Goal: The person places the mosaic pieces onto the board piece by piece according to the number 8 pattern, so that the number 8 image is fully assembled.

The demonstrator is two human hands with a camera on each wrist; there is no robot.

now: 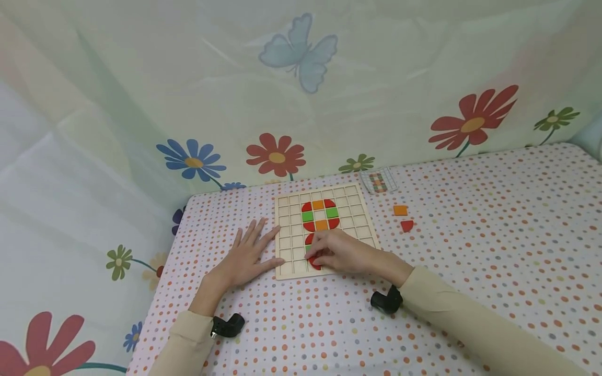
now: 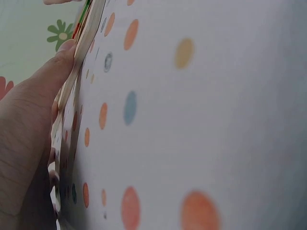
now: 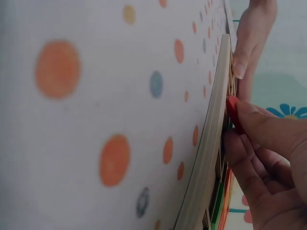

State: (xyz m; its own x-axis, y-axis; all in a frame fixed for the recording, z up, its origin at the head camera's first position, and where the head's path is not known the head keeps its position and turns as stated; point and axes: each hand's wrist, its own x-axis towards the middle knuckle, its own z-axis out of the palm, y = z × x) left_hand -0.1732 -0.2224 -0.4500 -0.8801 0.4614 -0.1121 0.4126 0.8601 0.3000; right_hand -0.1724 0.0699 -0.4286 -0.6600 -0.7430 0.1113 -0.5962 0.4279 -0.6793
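Note:
A wooden grid board (image 1: 350, 211) lies on the dotted cloth. Several red, orange and green pieces form a ring on it, among them an orange square (image 1: 317, 204) and a green square (image 1: 332, 212). Below that ring, my right hand (image 1: 342, 251) pinches a red rounded piece (image 3: 233, 115) between thumb and finger, low over the near part of the grid. It partly covers another red piece (image 1: 309, 239) and a green one. My left hand (image 1: 244, 259) lies with fingers spread on the cloth, its thumb and index fingertip at the board's left edge.
Right of the board, a loose orange square (image 1: 400, 210) and a red quarter-round piece (image 1: 407, 226) lie on the cloth. A pattern card (image 1: 378, 183) sits beyond the board's back right corner. Behind the table hangs a flowered curtain (image 1: 376, 104).

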